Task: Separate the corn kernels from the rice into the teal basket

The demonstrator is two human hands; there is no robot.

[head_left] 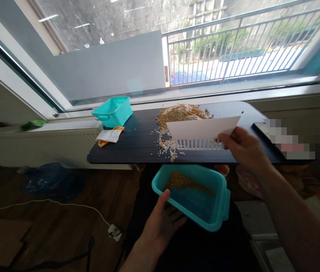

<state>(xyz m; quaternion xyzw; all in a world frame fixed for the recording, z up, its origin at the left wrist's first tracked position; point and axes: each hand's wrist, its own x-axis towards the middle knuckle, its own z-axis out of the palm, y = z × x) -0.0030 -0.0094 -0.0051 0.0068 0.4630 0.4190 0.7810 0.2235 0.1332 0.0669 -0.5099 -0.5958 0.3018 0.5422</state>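
Note:
My left hand (160, 223) grips the near rim of a teal plastic tub (202, 211), holding it below the front edge of the black table (126, 147). Yellow beans (185, 182) lie in the tub's far side. My right hand (245, 149) is closed on the right end of a white slotted plastic piece (202, 132), which stands on the table's front edge. Just behind it lies a pile of beans mixed with white grains (179, 113). Loose grains (167, 147) are scattered at its left end.
A second teal tub (113, 110) sits at the table's back left, with a white packet on an orange one (109, 136) beside it. A dark flat device (262, 129) lies at the right edge. A white cable (49, 204) and a blue bag (49, 181) lie on the wooden floor.

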